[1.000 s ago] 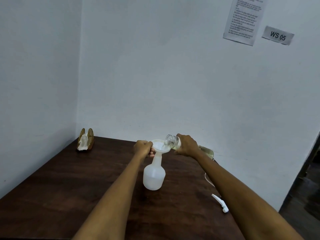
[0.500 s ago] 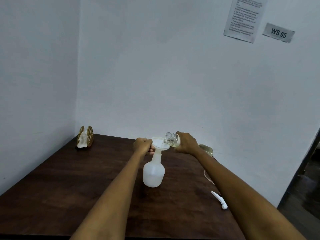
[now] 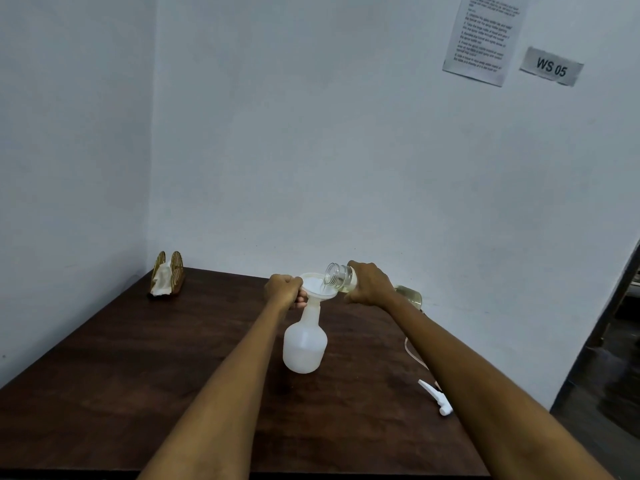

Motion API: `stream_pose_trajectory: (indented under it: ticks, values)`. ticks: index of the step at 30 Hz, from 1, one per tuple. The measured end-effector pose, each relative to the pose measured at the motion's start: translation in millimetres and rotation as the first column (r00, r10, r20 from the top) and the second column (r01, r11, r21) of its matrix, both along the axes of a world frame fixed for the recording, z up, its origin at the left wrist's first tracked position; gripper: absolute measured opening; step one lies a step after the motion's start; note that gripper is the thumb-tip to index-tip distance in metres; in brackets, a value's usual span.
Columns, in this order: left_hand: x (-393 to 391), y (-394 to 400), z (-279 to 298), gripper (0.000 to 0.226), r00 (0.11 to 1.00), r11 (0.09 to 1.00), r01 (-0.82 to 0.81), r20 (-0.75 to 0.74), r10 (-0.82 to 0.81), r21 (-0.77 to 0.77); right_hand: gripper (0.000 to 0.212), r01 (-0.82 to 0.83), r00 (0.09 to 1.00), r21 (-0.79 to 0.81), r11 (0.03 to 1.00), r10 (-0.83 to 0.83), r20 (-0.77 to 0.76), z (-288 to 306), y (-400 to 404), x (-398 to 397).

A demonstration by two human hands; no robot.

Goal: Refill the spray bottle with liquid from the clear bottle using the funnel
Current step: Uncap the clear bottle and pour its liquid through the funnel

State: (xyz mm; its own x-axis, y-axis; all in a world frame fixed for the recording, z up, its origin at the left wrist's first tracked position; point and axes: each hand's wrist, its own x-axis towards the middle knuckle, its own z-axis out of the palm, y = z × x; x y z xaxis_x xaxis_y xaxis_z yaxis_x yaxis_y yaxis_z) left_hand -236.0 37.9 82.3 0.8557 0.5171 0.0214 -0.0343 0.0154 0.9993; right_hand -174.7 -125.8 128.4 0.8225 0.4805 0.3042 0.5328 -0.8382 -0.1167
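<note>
A white translucent spray bottle stands upright on the dark wooden table with no spray head on it. A white funnel sits in its neck. My left hand grips the funnel's left rim. My right hand holds the clear bottle tipped on its side, its open mouth over the funnel. Pale yellowish liquid shows inside the clear bottle, whose base sticks out behind my wrist.
The white spray head with its thin tube lies on the table to the right, partly behind my right forearm. A gold napkin holder stands in the back left corner. White walls close the back and left; the table's right edge drops off.
Both hands keep their holds. The whole scene has shifted slightly up in view as the head tilted; the clear bottle stays tipped over the funnel.
</note>
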Motion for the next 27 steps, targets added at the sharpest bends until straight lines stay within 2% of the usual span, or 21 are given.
stream_pose_trajectory:
  ticks: [27]
  values:
    - [4.3,2.4,-4.1,0.025,1.0,1.0,-0.015,-0.01,0.015,-0.004,0.038,-0.001,1.0,-0.003,1.0,0.001,-0.009,0.5,0.2,-6.4]
